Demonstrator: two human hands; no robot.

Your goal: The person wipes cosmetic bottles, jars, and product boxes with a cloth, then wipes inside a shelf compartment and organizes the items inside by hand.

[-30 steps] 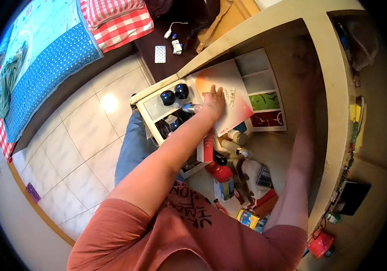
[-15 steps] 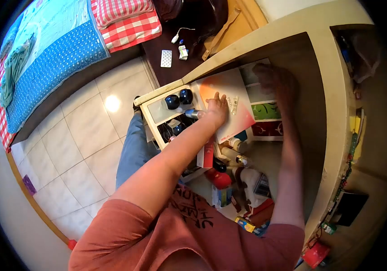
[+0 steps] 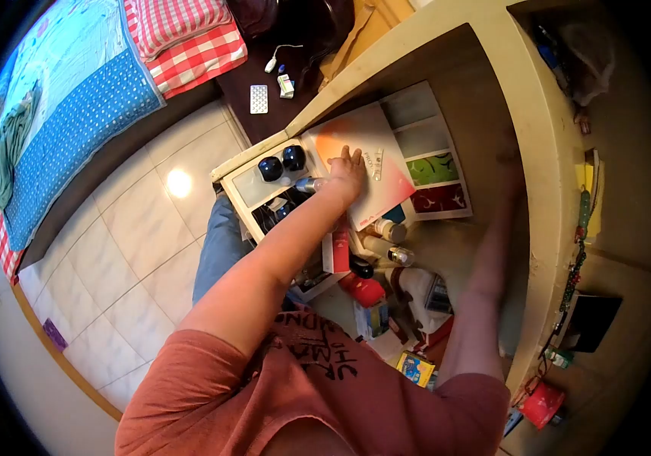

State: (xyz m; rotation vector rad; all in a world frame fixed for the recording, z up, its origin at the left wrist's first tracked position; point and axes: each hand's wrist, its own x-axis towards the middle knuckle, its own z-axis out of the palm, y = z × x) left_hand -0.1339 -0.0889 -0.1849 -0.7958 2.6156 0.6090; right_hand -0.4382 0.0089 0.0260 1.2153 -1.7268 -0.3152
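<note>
My left hand [image 3: 348, 173] lies with fingers apart on a flat white, orange and pink box [image 3: 386, 171] with small print on it. Beneath and beside this box is a white tray with sections [image 3: 414, 139], one green-patterned and one dark red. My right hand [image 3: 509, 156] is deep in the cabinet's shadow by its right inner wall, blurred, so its fingers do not show. Under my left forearm stands an open organizer [image 3: 259, 196] with two dark round jars [image 3: 282, 163] and a silver-capped bottle [image 3: 309, 185].
Bottles [image 3: 388, 249], a red box [image 3: 336, 252], a white container [image 3: 420, 292] and a yellow box [image 3: 415, 368] crowd the cabinet near my body. A blister pack [image 3: 259, 99] rests on the dark surface beyond. The cabinet frame [image 3: 519, 68] curves along the right, with hanging beads [image 3: 575, 266].
My right hand has moved off the sectioned tray, rightward and down toward the cabinet wall. My left hand stays on the box. The whole view has shifted slightly.
</note>
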